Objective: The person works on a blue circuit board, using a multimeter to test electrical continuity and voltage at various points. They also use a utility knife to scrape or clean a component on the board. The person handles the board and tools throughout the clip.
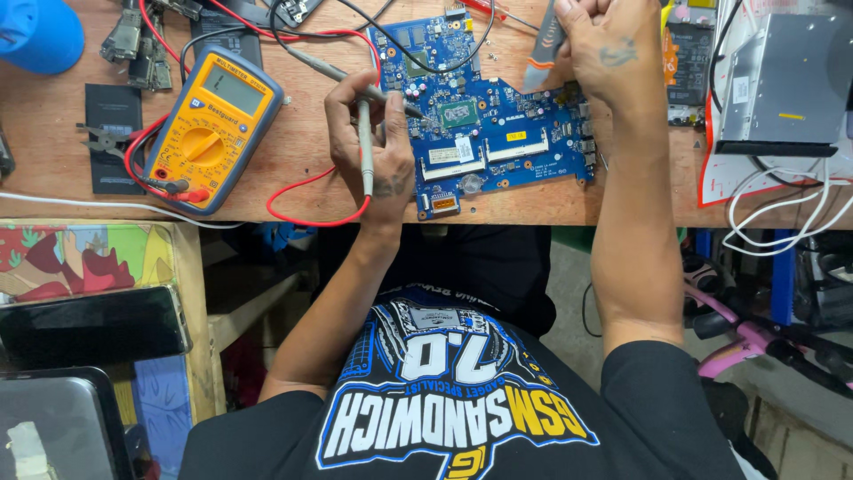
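Head view, looking down at a wooden tabletop point(293, 169) and the person's own lap. A blue circuit board point(484, 124) lies flat near the tabletop's front edge, between the two hands; it is irregular in outline, crowded with small components, a square silver chip near its middle and long pale slots toward the near edge. The left hand point(373, 147) has its grip clenched around a grey probe point(365, 147) with a red lead point(315, 213), and a second thin probe point(355, 78) runs under its fingers, tip touching the board's left part. The right hand point(604, 49) rests over the board's far right corner, its grip closed on a grey and orange tool point(544, 53) whose lower end points down at the board. Left of the left hand sits a yellow multimeter point(213, 129) with a dark blue rim, red and black leads plugged in at its near end. A grey metal box point(786, 84) lies at far right with white cables point(782, 204) beside it. A blue cap point(40, 34) is at the far left corner.
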